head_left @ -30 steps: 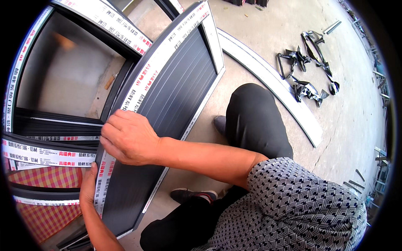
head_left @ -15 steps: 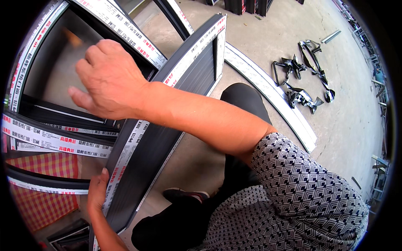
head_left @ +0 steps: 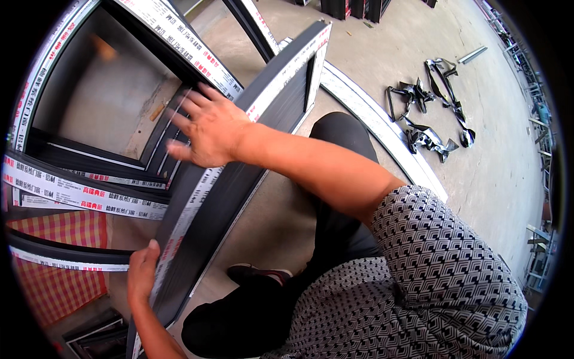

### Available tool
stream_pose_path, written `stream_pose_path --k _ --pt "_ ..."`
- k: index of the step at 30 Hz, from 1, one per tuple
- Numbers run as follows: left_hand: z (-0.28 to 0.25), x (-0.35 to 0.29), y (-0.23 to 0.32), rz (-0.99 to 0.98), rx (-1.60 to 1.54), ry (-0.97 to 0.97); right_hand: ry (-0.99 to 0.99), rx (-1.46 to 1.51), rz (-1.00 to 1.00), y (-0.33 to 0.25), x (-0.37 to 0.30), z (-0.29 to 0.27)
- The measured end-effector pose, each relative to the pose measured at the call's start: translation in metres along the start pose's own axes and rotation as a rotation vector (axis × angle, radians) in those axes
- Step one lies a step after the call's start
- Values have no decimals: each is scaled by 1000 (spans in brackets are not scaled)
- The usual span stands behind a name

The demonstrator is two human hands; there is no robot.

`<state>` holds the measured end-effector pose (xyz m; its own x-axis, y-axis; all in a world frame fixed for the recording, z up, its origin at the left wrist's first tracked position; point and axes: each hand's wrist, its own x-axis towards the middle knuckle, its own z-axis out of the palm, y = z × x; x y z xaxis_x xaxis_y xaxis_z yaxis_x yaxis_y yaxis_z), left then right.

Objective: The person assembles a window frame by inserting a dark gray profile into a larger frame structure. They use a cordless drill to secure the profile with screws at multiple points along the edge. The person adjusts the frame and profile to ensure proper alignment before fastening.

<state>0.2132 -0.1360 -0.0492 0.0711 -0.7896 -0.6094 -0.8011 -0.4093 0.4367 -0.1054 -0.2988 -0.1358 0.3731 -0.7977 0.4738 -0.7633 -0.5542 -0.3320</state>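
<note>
Bare concrete floor [head_left: 502, 143] spreads across the right side, with crumpled black strips [head_left: 426, 142] and 1 short grey bar [head_left: 472, 55] lying on it. Dark stacked pieces [head_left: 359, 8] stand at the top edge. A long white bar [head_left: 382, 116] lies on the floor beyond the person's bent knee [head_left: 345, 140].

Left of the knee, between the person and a large dark frame [head_left: 86, 190], is a dark panel [head_left: 230, 197]. Its long axis runs obliquely, from the lower left up to the upper right, where its far end points away from the person; white film [head_left: 194, 203] lines its long left edge.

The left hand [head_left: 143, 266] rests at that edge near the lower end, thumb pointing up along it; its other fingers are hidden, so whether they close around the panel cannot be told.

Higher up, the right hand [head_left: 209, 128] overlaps the same edge, fingers spread, blurred and holding nothing; contact is unclear. Checked cloth [head_left: 60, 290] hangs at the lower left.
</note>
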Motion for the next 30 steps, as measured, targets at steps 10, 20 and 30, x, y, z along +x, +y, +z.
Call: stream_pose_path --k 10,20,30 --pt "3 -11 -8 43 27 19 -589 41 77 -21 18 -42" --pt "6 -20 -2 51 44 16 -530 41 45 -24 9 -45" --pt "9 -23 -8 54 51 51 -534 127 8 -35 7 -46"
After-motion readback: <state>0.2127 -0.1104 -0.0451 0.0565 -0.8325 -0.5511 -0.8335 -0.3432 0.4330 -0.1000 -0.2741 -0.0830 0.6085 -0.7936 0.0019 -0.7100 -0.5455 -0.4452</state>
